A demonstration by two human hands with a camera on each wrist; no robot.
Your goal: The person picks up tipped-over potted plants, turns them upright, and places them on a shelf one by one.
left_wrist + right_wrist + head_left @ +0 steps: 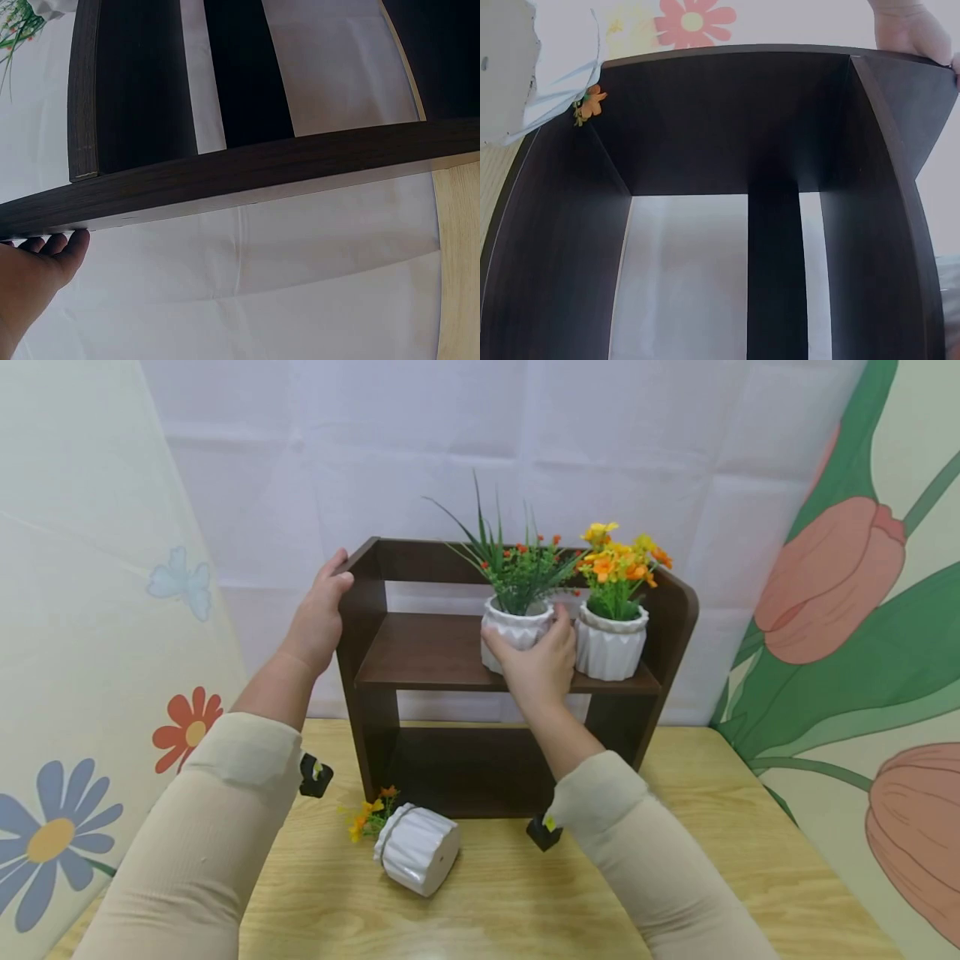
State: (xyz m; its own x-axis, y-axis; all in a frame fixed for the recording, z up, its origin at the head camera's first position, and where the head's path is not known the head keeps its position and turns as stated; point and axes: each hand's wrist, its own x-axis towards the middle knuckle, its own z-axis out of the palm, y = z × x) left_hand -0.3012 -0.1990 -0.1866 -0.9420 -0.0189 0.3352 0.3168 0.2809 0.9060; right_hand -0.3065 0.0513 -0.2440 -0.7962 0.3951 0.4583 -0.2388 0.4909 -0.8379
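Note:
My right hand (543, 664) grips a white fluted flowerpot (517, 625) of green grass and small red flowers, thumb and fingers on either side. This pot stands upright on the upper board of a dark brown two-tier shelf (427, 652). Just right of it is a second white pot (611, 643) with yellow-orange flowers. At the shelf's left side panel, my left hand (318, 618) rests near the top; in the left wrist view its fingertips (73, 251) press against the panel's outer face.
A third white pot (420, 852) lies tipped over on the wooden table (480, 918), before the shelf's lower left, its yellow-orange flowers (367, 818) pointing left. White cloth (450, 435) hangs behind the shelf. Flower-painted walls (840, 585) stand at both sides.

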